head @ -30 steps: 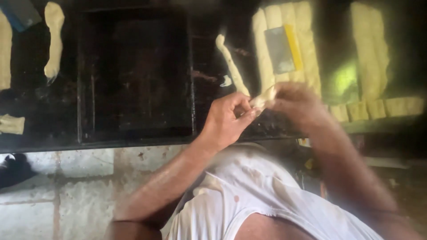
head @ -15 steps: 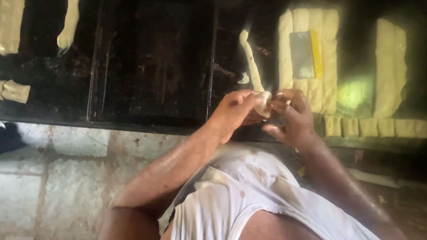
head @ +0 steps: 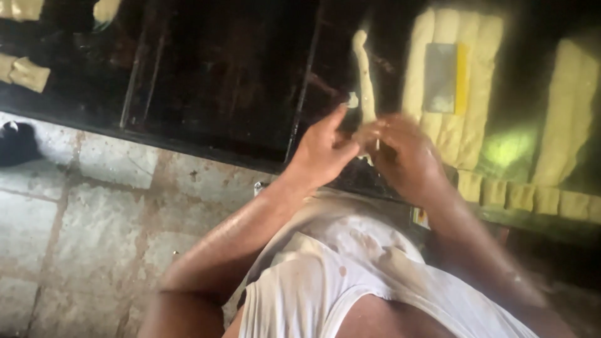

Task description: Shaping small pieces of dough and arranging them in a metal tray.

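So both hands are working the same bit of dough here. The left hand (head: 322,150) and right hand (head: 400,156) meet just above the near edge of the dark tabletop (head: 219,81), and each grip is pinched together on the lower end of a long pale dough strip (head: 364,75). The strip runs away from the hands across the black surface, more or less straight, with a little scrap of dough just beside it on the left. It's blurry right where the fingers meet, so I can't make out exactly how the end is being held, only that both hands are clamped on it. To the right of the strip there's a big slab of yellowish dough (head: 438,131) cut into bars, and a flat scraper (head: 444,78) with a grey blade and yellow edge lies on top of it. More cut dough sits further right, with a row of small blocks along the front edge. Far left at the top there are a couple of small dough pieces (head: 28,74). Below the tabletop is a stone tile floor (head: 81,213), and the person's white undershirt (head: 350,281) fills the bottom of the view.
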